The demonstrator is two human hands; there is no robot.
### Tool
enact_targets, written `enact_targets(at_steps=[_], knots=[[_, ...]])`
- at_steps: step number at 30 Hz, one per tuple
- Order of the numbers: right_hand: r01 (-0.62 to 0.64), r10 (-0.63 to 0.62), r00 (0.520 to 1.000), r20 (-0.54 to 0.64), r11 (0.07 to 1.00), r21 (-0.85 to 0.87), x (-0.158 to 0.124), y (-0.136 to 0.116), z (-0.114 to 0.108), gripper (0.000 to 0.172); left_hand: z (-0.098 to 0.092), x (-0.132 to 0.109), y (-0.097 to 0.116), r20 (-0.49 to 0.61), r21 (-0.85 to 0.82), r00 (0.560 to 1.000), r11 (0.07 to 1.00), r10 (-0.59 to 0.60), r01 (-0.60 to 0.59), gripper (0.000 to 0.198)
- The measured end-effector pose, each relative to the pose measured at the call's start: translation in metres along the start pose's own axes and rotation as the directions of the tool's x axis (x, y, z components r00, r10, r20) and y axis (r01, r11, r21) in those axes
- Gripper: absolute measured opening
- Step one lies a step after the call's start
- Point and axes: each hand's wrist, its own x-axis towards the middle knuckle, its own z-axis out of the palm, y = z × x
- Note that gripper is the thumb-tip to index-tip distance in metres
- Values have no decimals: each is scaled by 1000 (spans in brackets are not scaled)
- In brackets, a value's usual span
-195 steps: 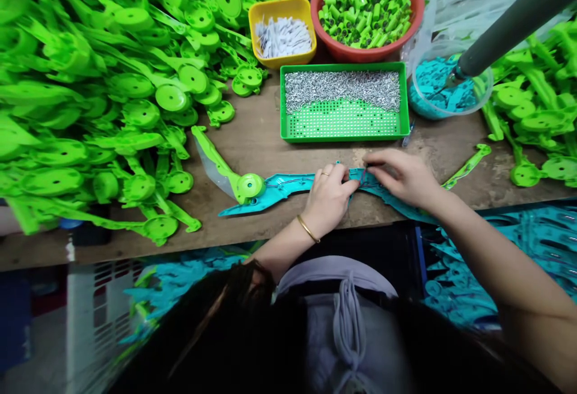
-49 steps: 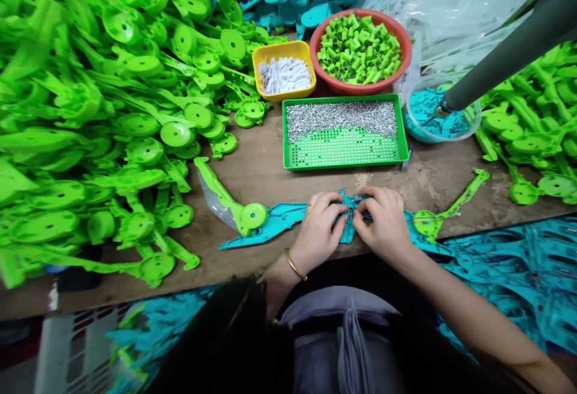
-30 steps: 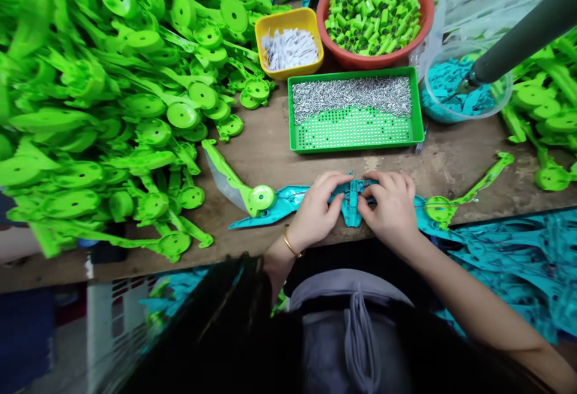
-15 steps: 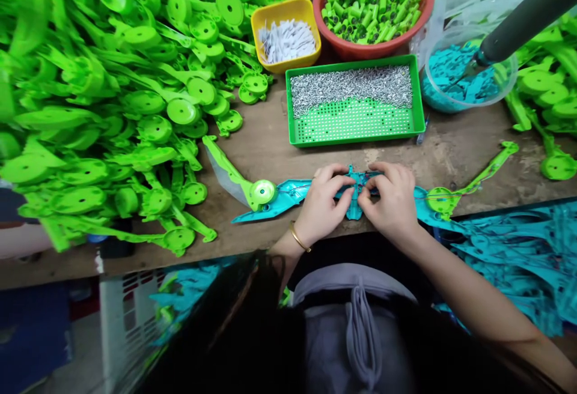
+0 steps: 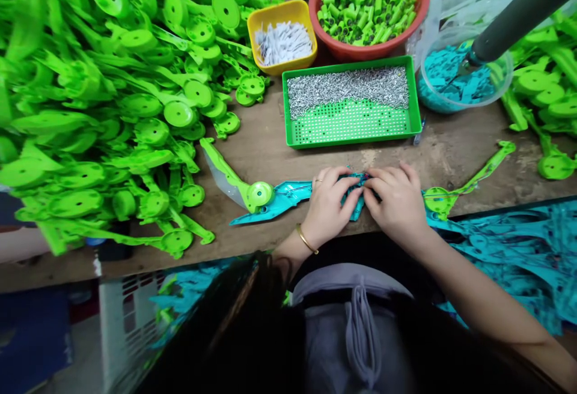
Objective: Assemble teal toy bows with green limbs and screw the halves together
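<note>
A long teal plastic toy bow lies across the front of the wooden bench, with green wheel arms at its left end and right end. My left hand and my right hand meet over the bow's middle grip. The fingers of both hands are curled and press down on that teal middle part, hiding most of it. A gold bangle sits on my left wrist.
A green perforated tray with small metal pins stands behind the hands. Behind it are a yellow tub of white bits, a red bowl of green tubes and a clear bowl of teal bits. Green parts are heaped left and right. Teal parts fill a bin below right.
Both hands stay on the bow's middle; their fingers have closed more tightly over the teal grip. The view has shifted slightly.
</note>
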Motion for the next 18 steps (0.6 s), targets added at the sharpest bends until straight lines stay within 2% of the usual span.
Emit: enact_targets(at_steps=[4,7,9,12,18], knots=[[76,-75,996,39,997,-26,2,5,-3,18,10,3,7,-82,45,987,989,-136,140,13],[87,-90,993,75,995,45,5,12,-5,15,14,6,11,-109,99,977,976,-183,194,10],[63,-77,991,106,990,128,8,18,-7,11,15,6,12,-115,122,976,973,-182,196,10],[41,-60,990,130,988,148,13,27,-8,17,15,7,11,-128,128,976,973,-177,194,10],[199,-202,978,59,979,53,21,40,-7,16,17,5,8,-147,136,978,977,-146,167,11]])
